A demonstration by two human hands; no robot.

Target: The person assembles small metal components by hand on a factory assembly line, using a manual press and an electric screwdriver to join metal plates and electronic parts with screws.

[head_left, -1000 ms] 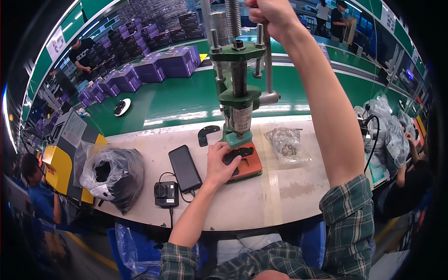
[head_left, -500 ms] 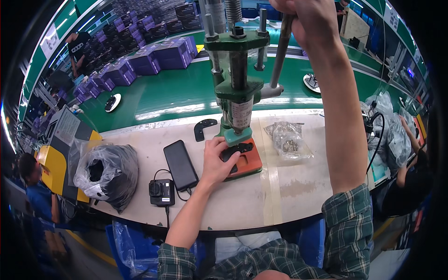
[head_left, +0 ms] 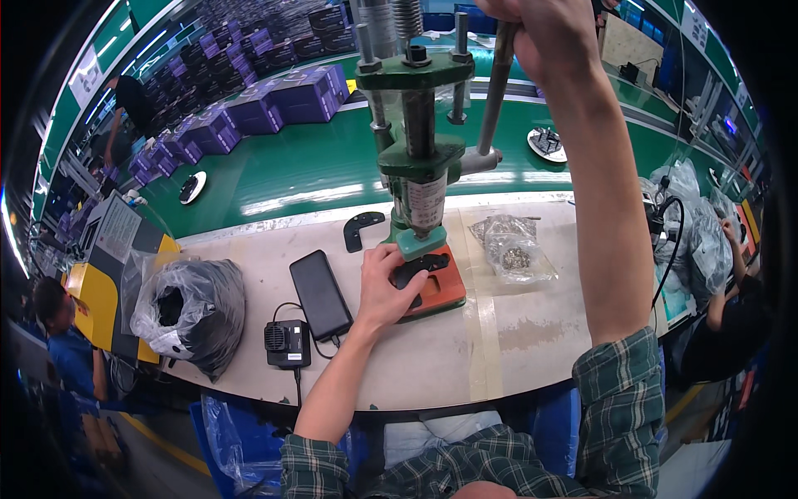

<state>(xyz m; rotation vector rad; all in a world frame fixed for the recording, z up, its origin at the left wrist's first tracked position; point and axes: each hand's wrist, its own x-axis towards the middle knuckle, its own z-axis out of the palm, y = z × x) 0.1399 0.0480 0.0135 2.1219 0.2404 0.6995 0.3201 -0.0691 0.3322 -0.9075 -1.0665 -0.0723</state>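
A green hand-operated arbor press stands on the bench before me. Its pale green pressing pad is just above a black curved plastic part set in an orange fixture. My left hand pinches that part at its left side, thumb toward me and fingers close to the pad. High up on the right, my right hand is wrapped round the press lever; its fingertips are partly cut off by the frame. A similar black curved part lies on the bench left of the press.
A black power bank and a small cabled black device lie left of my hand. Farther left is a plastic bag of dark parts. Right of the press rests a clear bag of small metal pieces. Behind runs a green conveyor with purple boxes.
The white plates on the conveyor have shifted slightly left. A person at the far left has bent over. My hands, the lever and the part look nearly the same.
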